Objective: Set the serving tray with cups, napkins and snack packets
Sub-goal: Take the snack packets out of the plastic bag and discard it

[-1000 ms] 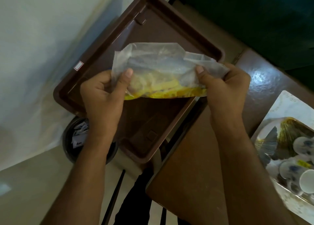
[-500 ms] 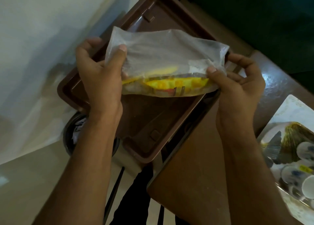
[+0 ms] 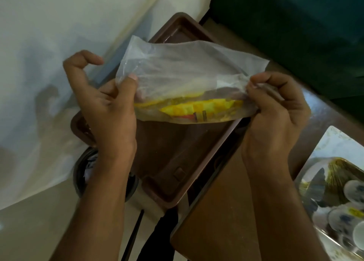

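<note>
A clear plastic bag (image 3: 187, 71) with yellow snack packets (image 3: 202, 108) in its bottom hangs in the air above the brown serving tray (image 3: 177, 162). My left hand (image 3: 106, 105) pinches the bag's left edge between thumb and fingers, its index finger curled free. The bag's right edge is gripped by my right hand (image 3: 275, 111). The tray is bare inside and overhangs the brown table's left edge. Several white cups with blue marks (image 3: 352, 191) sit at the far right on a second, patterned tray (image 3: 334, 142).
A dark round bin (image 3: 82, 174) with paper scraps stands on the floor below the tray. A pale wall fills the left; dark green upholstery (image 3: 295, 24) lies behind the brown table (image 3: 226, 211). A dark-clothed leg shows at the bottom centre.
Both hands have lifted the bag higher and pulled it wider apart. The left index finger has come off the bag and curled outward.
</note>
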Demonstrator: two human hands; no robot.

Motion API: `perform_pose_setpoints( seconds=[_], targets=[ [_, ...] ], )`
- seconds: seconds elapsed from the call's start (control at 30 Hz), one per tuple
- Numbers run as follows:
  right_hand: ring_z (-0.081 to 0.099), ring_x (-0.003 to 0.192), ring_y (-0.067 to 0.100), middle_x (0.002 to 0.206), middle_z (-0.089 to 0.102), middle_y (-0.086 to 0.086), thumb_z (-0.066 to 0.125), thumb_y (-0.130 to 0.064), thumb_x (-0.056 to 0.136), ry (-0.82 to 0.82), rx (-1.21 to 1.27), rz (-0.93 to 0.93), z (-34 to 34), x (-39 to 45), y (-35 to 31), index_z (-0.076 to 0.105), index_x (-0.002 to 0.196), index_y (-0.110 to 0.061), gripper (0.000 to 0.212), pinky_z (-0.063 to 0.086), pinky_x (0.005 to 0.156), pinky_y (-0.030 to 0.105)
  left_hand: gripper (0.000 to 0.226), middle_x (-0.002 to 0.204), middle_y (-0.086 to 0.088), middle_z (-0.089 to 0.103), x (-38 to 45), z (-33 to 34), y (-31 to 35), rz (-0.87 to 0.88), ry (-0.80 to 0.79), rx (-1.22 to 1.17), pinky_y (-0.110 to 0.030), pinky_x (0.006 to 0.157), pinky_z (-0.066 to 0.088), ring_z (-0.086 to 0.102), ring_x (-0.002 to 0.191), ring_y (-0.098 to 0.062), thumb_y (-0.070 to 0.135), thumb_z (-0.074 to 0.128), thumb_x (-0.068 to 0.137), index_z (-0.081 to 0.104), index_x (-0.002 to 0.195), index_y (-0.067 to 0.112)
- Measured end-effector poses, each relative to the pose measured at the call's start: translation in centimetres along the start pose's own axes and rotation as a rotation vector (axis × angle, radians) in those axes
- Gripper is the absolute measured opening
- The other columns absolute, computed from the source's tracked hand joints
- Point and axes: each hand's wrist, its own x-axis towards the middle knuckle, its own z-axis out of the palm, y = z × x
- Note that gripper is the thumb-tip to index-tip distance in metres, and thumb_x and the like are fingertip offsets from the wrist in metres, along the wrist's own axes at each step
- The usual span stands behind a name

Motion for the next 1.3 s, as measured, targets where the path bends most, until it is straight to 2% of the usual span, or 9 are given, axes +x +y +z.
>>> perform_pose_setpoints(
  seconds=[0.17,0.3,0.47,0.6,0.73,0.83,1.03,1.2,1.3],
  targets=[
    [0.070,0.087,0.004,0.088,0.078,-0.011,0.058,0.011,0.093,0.032,-0.028,-0.039,0.2,0.1,-0.4,0.076,0.101,-0.003,0.025,0.054,0.075,0.016,0.031,0.065,0.018,0.073,1.0,0.8,1.5,-0.019,0.045,-0.029,-0.016,0.066,0.049,0.064,0.063,0.001,-0.005,0.064,0.086,0.080,0.085,0.021],
    [0.071,0.098,0.009,0.107,0.073,-0.005,0.065,-0.004,0.099,-0.077,-0.077,0.080,0.2,0.6,-0.2,0.073,0.123,-0.007,0.025,0.058,0.081,0.020,0.027,0.086,0.011,0.081,1.8,0.9,2.1,-0.159,-0.055,-0.071,-0.019,0.074,0.054,0.070,0.080,-0.005,0.003,0.070,0.086,0.084,0.104,0.018],
    [0.061,0.127,0.007,0.139,0.057,-0.004,0.081,-0.009,0.088,-0.381,-0.482,0.061,-1.1,1.4,0.2,0.054,0.149,-0.019,0.067,0.059,0.093,0.017,0.077,0.138,0.005,0.066,2.4,-0.6,2.0,-0.166,-0.380,0.197,-0.035,0.110,0.056,0.062,0.132,-0.006,-0.005,0.080,0.071,0.062,0.142,0.018],
    [0.056,0.117,0.025,0.119,0.057,0.004,0.082,-0.005,0.085,-0.363,-0.919,-0.191,-1.2,2.0,0.3,0.061,0.144,-0.016,0.064,0.053,0.094,0.037,0.073,0.131,0.009,0.066,2.4,-1.1,2.7,0.077,-0.312,0.642,0.005,0.091,0.040,0.057,0.108,0.015,-0.008,0.083,0.074,0.068,0.139,0.021],
    [0.060,0.100,0.023,0.111,0.059,0.010,0.082,-0.011,0.088,-0.254,-0.984,-0.328,-0.9,1.7,0.0,0.069,0.135,-0.014,0.048,0.054,0.082,0.025,0.031,0.114,-0.009,0.066,1.9,-0.6,3.7,0.183,-0.252,0.741,-0.009,0.082,0.041,0.061,0.104,-0.019,0.017,0.083,0.085,0.079,0.116,0.016],
    [0.060,0.098,0.014,0.114,0.058,0.007,0.081,-0.017,0.090,-0.247,-0.880,-0.292,-1.2,1.9,-0.6,0.071,0.133,-0.015,0.044,0.051,0.078,0.005,0.027,0.120,-0.006,0.046,1.9,-0.7,3.8,0.215,-0.204,0.662,-0.001,0.089,0.040,0.053,0.108,-0.014,0.026,0.084,0.084,0.079,0.100,0.004],
    [0.053,0.101,0.014,0.111,0.055,0.014,0.066,-0.003,0.097,-0.150,-0.805,-0.450,-1.3,1.8,-1.4,0.070,0.132,-0.009,0.036,0.058,0.077,0.037,0.015,0.108,-0.007,0.072,2.1,-0.7,3.8,0.349,-0.167,0.381,-0.026,0.100,0.053,0.068,0.107,-0.009,0.014,0.080,0.088,0.075,0.098,0.004],
    [0.051,0.095,0.013,0.106,0.062,0.022,0.065,0.004,0.094,-0.098,-0.895,-0.581,-0.9,1.5,-1.6,0.068,0.133,-0.003,0.040,0.050,0.073,0.021,0.017,0.105,0.001,0.075,2.9,-0.8,3.0,0.329,-0.115,0.267,-0.042,0.100,0.058,0.074,0.109,-0.019,0.024,0.082,0.090,0.075,0.101,0.013],
    [0.057,0.099,0.015,0.111,0.066,0.017,0.071,0.001,0.089,-0.163,-0.887,-0.504,-1.2,1.3,-1.5,0.066,0.136,-0.005,0.047,0.057,0.083,0.034,0.020,0.104,0.007,0.074,3.2,-1.5,2.5,0.279,-0.160,0.287,-0.047,0.094,0.060,0.073,0.108,-0.018,0.026,0.087,0.084,0.074,0.099,0.026]
  ],
)
